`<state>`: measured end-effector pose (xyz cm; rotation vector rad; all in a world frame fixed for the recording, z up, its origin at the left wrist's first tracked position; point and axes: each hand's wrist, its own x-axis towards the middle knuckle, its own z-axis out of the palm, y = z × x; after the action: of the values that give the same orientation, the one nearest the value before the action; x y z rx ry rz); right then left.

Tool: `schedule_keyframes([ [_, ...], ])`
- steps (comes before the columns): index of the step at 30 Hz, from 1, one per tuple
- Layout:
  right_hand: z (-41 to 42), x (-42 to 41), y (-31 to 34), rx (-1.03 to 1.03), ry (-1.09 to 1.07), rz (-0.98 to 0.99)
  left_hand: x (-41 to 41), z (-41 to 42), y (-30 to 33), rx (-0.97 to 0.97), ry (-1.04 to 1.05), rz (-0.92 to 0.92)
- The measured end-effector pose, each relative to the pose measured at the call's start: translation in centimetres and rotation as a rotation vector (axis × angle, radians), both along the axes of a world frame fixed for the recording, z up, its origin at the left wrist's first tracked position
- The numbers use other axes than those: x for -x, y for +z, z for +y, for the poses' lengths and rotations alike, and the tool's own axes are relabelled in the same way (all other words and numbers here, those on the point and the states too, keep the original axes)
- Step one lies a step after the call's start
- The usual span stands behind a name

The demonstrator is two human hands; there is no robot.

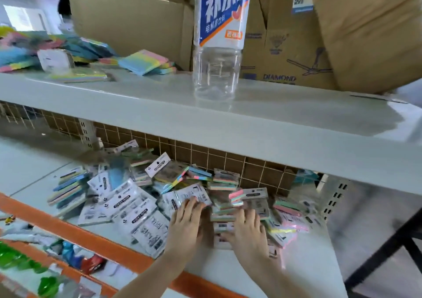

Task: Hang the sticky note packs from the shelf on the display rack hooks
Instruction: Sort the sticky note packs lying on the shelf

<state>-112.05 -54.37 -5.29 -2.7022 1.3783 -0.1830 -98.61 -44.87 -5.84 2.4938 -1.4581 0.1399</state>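
Both hands rest on the heap of sticky note packs (146, 197) on the lower shelf (306, 252). Left hand (186, 225) lies palm down, fingers straight, fingertips touching a white-backed pack. Right hand (247, 230) lies palm down beside it, fingers extended over a small stack (225, 215) between the two hands; whether it grips anything cannot be determined.

Packs are clear sleeves with white header cards, holding pastel pads in blue, green, yellow and pink. They lie loose and overlapping, reaching back to the wire grid panel (205, 158).

Bare shelf surface shows at the front right corner and to the left. An orange front edge (96, 240) borders the shelf. The upper shelf (159, 115) overhangs the heap, carrying a clear bottle (217, 69), cardboard boxes (127, 21) and loose pads (146, 61).
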Motion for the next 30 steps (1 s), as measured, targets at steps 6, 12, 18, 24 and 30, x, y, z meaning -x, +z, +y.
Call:
schedule_keyframes([
  [6,0.8,-0.5,-1.2,-0.034,0.055,-0.082,-0.4,0.0,-0.2,0.086,-0.073,-0.051],
  [12,2.0,-1.0,-2.2,-0.033,-0.018,-0.126,-0.4,0.3,-0.3,0.17,-0.105,-0.019],
  [18,3.3,-1.2,-2.3,0.044,-0.06,-0.105,-0.4,0.9,0.0,0.179,-0.116,-0.045],
  [24,3.8,-1.2,-1.4,0.085,-0.057,-0.038,-1.3,1.3,0.4,0.118,-0.134,-0.021],
  [30,3.3,-1.5,0.2,0.131,0.013,-0.082,-2.0,1.1,1.1,0.155,-0.153,-0.028],
])
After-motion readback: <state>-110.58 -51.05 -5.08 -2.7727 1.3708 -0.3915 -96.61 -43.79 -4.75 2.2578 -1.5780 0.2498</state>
